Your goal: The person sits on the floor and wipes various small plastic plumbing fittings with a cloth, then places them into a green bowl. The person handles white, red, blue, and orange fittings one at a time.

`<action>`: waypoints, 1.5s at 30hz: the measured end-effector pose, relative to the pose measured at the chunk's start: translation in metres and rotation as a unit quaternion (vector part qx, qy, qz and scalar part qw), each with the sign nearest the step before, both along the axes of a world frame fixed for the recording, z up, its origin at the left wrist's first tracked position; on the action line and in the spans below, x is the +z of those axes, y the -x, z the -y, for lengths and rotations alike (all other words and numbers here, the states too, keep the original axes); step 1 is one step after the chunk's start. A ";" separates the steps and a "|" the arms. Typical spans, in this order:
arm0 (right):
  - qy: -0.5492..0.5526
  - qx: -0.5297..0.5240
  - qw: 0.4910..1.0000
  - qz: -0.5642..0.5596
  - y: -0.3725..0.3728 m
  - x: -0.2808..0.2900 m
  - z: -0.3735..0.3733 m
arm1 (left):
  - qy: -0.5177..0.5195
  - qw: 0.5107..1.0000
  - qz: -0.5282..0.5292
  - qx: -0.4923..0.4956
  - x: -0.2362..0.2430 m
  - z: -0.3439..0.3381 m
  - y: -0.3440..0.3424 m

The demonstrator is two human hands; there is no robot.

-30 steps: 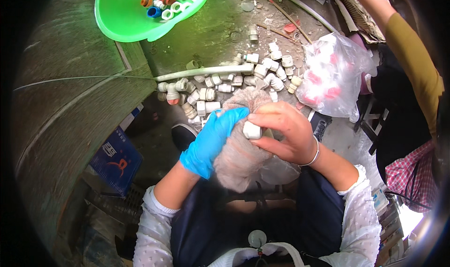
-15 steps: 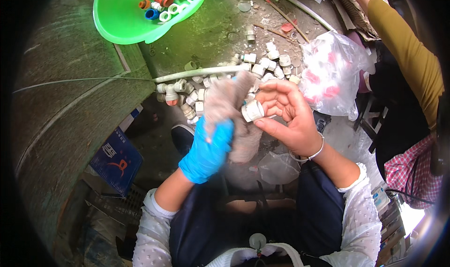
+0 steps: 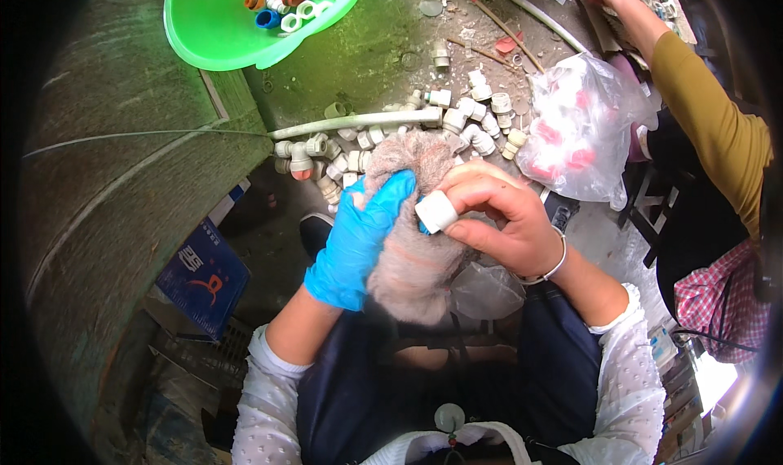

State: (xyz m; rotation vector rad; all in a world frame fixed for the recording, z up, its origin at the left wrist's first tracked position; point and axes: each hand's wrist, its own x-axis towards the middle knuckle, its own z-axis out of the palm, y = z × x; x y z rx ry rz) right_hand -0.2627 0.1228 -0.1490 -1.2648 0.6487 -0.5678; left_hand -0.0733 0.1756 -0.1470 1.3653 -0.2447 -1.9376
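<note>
In a blue glove, my left hand [image 3: 355, 241] is closed on a greyish-pink rag [image 3: 414, 277] that hangs down over my lap. My bare right hand [image 3: 515, 224] pinches a short white pipe fitting [image 3: 436, 211] between thumb and fingers, close against the rag and the gloved fingertips. Something blue shows at the fitting's lower edge; whether it is a glove finger I cannot tell. Beyond my hands, a loose heap of white pipe fittings [image 3: 478, 141] lies on the ground, partly hidden by the rag.
A green basin [image 3: 245, 55] with white, orange and blue fittings stands at the far left. A clear plastic bag [image 3: 583, 130] with pink-and-white contents sits to the right, near another person's sleeved arm [image 3: 708, 118]. A white tube [image 3: 359, 122] borders the heap. A blue box [image 3: 204, 277] is at left.
The fitting has turned in my right fingers, which have closed more tightly around it. My left hand's grip on the rag has shifted, and the rag hangs lower. The other person's hand has moved into view.
</note>
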 end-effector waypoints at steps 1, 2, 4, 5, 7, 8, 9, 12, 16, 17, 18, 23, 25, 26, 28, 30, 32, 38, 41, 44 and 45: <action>-0.070 -0.009 0.997 0.028 0.000 -0.001 -0.003 | -0.031 0.998 -0.016 0.048 0.000 0.000 0.005; -0.104 -0.026 0.993 0.045 0.000 -0.002 -0.005 | -0.048 0.993 -0.057 0.094 0.001 0.000 0.006; -0.169 -0.060 0.981 0.077 -0.001 -0.004 -0.008 | -0.080 0.970 -0.138 0.183 0.002 -0.001 0.005; -0.139 -0.051 0.988 0.038 -0.001 -0.003 -0.008 | -0.044 0.988 -0.066 0.133 0.009 0.001 0.003; -0.077 -0.033 0.996 -0.041 -0.001 0.001 -0.005 | 0.110 0.991 0.080 -0.009 0.005 -0.002 0.005; -0.021 -0.007 0.997 -0.070 0.000 0.001 -0.003 | 0.220 0.952 0.170 -0.126 0.009 0.000 0.007; 0.036 0.020 0.994 -0.099 0.001 0.000 0.000 | 0.260 0.925 0.218 -0.171 0.008 -0.002 0.010; 0.048 0.052 0.992 -0.104 0.002 0.003 0.004 | 0.164 0.976 0.127 -0.064 0.012 -0.003 0.018; -0.034 0.043 0.998 -0.044 0.004 -0.004 0.000 | 0.066 0.995 0.074 -0.003 0.014 -0.003 0.021; -0.056 0.034 0.997 -0.029 0.005 -0.008 -0.002 | 0.036 0.998 0.050 -0.011 0.013 0.002 0.017; -0.066 0.035 0.997 -0.018 0.005 -0.009 -0.003 | 0.030 0.997 0.062 -0.026 0.012 0.003 0.013; -0.092 -0.007 0.995 -0.023 0.000 -0.005 -0.004 | 0.106 0.976 0.171 -0.081 0.014 0.000 0.005; -0.043 0.010 0.998 -0.044 0.001 -0.005 -0.004 | 0.239 0.934 0.238 -0.119 0.009 -0.006 0.008; -0.019 0.021 0.998 -0.053 0.002 -0.006 -0.003 | 0.320 0.898 0.285 -0.100 0.005 -0.008 0.013; 0.051 0.058 0.995 -0.069 0.003 0.000 0.005 | 0.290 0.919 0.253 -0.089 0.007 -0.009 0.013; 0.074 0.088 0.990 -0.079 0.004 0.004 0.009 | 0.248 0.939 0.223 -0.083 0.008 -0.009 0.014; 0.093 0.081 0.990 -0.067 0.002 0.004 0.009 | 0.127 0.982 0.128 -0.057 0.008 -0.008 0.012; 0.146 0.047 0.988 -0.019 -0.002 -0.001 0.006 | 0.002 1.000 -0.013 -0.017 0.001 -0.012 0.012; 0.165 0.038 0.984 -0.055 -0.003 0.000 0.005 | -0.020 0.995 0.053 -0.081 0.013 0.000 0.009; 0.156 0.058 0.981 -0.102 -0.005 0.005 0.008 | 0.217 0.936 0.270 -0.057 0.003 -0.016 0.019; 0.150 0.068 0.979 -0.118 -0.005 0.007 0.008 | 0.255 0.908 0.315 -0.109 0.005 -0.016 0.017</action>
